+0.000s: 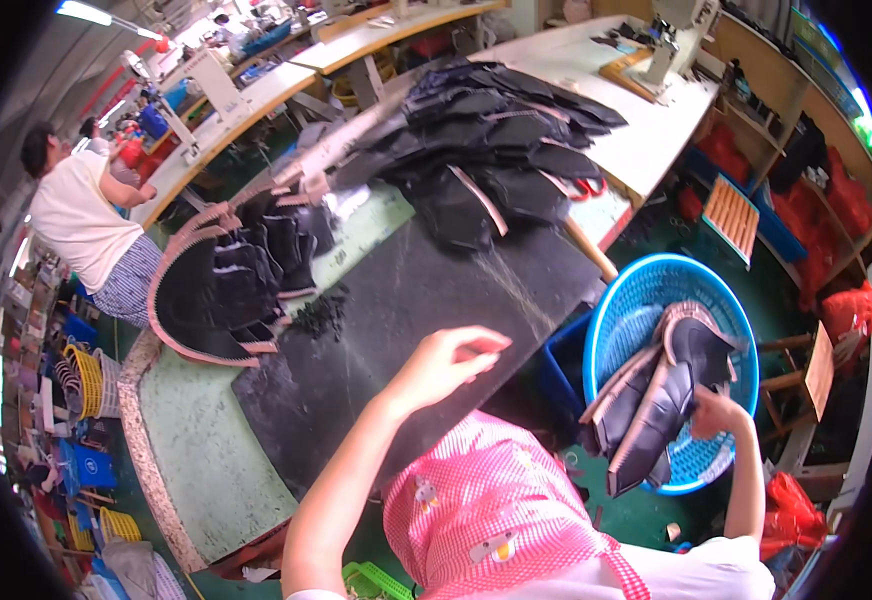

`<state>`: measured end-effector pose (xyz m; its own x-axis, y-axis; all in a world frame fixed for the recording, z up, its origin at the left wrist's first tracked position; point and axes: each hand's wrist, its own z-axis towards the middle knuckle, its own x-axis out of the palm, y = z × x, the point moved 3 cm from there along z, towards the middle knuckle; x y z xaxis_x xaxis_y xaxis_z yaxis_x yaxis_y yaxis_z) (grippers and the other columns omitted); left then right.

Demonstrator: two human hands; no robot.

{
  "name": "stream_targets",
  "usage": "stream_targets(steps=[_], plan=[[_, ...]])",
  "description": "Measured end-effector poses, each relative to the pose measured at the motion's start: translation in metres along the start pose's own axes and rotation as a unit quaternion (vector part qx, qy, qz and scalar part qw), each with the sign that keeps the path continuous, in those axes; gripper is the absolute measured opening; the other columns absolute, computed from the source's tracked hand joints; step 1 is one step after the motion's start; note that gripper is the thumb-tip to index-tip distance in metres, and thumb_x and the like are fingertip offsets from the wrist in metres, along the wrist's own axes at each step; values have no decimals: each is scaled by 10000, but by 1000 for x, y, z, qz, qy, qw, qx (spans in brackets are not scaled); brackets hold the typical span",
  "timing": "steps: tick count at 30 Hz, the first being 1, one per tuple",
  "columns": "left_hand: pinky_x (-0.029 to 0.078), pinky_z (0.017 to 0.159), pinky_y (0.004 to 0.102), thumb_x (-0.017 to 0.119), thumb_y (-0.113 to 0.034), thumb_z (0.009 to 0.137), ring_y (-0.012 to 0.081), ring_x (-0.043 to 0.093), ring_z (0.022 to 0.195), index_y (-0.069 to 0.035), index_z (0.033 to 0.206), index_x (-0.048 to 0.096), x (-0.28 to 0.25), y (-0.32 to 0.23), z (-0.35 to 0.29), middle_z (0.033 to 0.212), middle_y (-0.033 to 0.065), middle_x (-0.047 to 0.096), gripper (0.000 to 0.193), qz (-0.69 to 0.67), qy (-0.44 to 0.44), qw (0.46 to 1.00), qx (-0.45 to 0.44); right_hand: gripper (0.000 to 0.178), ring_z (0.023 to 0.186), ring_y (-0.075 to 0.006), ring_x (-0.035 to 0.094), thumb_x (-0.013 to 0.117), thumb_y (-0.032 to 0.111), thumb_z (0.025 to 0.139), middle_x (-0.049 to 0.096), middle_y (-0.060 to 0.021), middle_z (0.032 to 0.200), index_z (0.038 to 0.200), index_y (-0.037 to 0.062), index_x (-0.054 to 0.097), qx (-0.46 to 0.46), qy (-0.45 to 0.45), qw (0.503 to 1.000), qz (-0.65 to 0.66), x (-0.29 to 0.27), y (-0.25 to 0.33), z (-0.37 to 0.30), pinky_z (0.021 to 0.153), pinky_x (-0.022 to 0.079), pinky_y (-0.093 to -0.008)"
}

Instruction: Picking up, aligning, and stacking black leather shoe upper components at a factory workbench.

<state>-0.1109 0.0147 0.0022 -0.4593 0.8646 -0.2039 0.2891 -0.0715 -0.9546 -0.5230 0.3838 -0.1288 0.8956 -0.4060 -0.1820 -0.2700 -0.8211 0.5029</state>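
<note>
My right hand (718, 412) reaches down into a round blue plastic basket (656, 268) to the right of the table and grips a stack of black shoe upper pieces (671, 375) with pink edging that stands in it. My left hand (451, 362) hovers over the near edge of a black mat (426, 290) on the green worktable (196, 440). Its fingers are loosely extended and nothing shows in it. A pink checked apron (486, 500) covers my front.
On the table lie a fanned pile of black uppers (231, 285), a bigger heap at the back (496, 140) and small black bits (321, 315). A sewing machine (671, 35) stands far right. Another person (81, 215) works at the left. A wooden stool (806, 375) is beside the basket.
</note>
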Motion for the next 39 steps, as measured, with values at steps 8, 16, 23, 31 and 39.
stream_targets(steps=[8, 16, 23, 31, 39], plan=[[545, 924, 340, 664, -251, 965, 192, 614, 1125, -17, 1441, 469, -121, 31, 39, 1302, 133, 606, 565, -212, -234, 949, -22, 130, 663, -120, 650, 612, 149, 976, 675, -58, 773, 952, 22, 605, -425, -73, 892, -133, 97, 256, -7, 591, 506, -243], [402, 1111, 431, 790, -463, 810, 328, 423, 1365, 12, 1551, 154, -162, 42, 164, 1564, 264, 242, 1085, -461, -279, 839, -70, 397, 1158, -319, 593, 688, 144, 841, 621, -124, 1197, 1214, 69, 574, -750, -131, 562, -323, 260, 510, 28, 996, 467, -401], [395, 1092, 442, 686, -630, 826, 303, 527, 1260, -30, 1477, 374, -193, 44, 208, 1364, 149, 576, 939, -477, -168, 856, -108, 739, 1349, -363, 443, 614, 62, 745, 427, -223, 1478, 1459, 121, 434, -643, -257, 507, -514, 305, 631, 114, 1090, 400, -486], [481, 1029, 507, 605, -647, 882, 297, 625, 1168, -87, 1329, 587, -190, 31, 236, 1293, 129, 642, 717, -585, -120, 800, -54, 803, 1217, -424, 556, 563, -36, 745, 340, -271, 1534, 1509, 53, 334, -535, -251, 635, -497, 298, 559, 46, 996, 477, -467], [511, 1004, 446, 646, -498, 886, 297, 656, 1094, -52, 1256, 624, -174, 31, 243, 1240, 136, 670, 580, -540, -136, 830, -41, 751, 1125, -337, 637, 564, 682, 891, 662, -230, 1193, 1249, 24, 618, -452, -126, 770, -432, 223, 569, 66, 1009, 461, -401]])
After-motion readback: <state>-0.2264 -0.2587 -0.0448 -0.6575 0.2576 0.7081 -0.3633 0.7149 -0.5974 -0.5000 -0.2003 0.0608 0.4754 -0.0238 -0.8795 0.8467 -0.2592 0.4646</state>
